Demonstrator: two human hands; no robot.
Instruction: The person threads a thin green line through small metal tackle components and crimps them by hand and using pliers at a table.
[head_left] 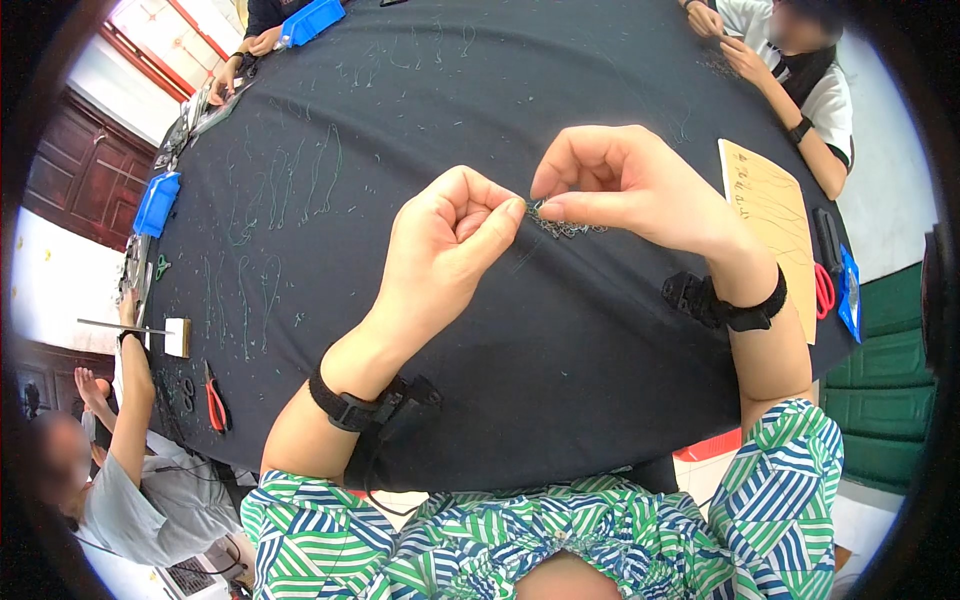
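in the head view, the only one, the left hand [440, 240] is raised over the middle of the black cloth [560, 400], its thumb and forefinger tips pressed together; whatever lies between them is too fine to make out. the right hand [640, 190] faces it, fingers curled, with its thumb and forefinger tips a little apart just beside the left pinch. a small heap of thin greenish and silvery pieces [572, 228] shows between and just below the fingertips, starting right by the left pinch and running under the right thumb; whether any piece touches the fingers, i cannot tell. faint thin strands show on the cloth just below the left pinch.

green thread loops [332, 170] lie on the cloth to the left, well apart from both hands.

as for containers, one blue tray [312, 22] stands at the far left edge by a co-worker's hand [264, 42], and another blue tray [157, 204] stands at the left rim; the contents of both are unclear. at the right, a blue packet [850, 295] with something shiny on or in it lies beside red-handled scissors [824, 292], near a tan board [770, 215] with thin strands across it.
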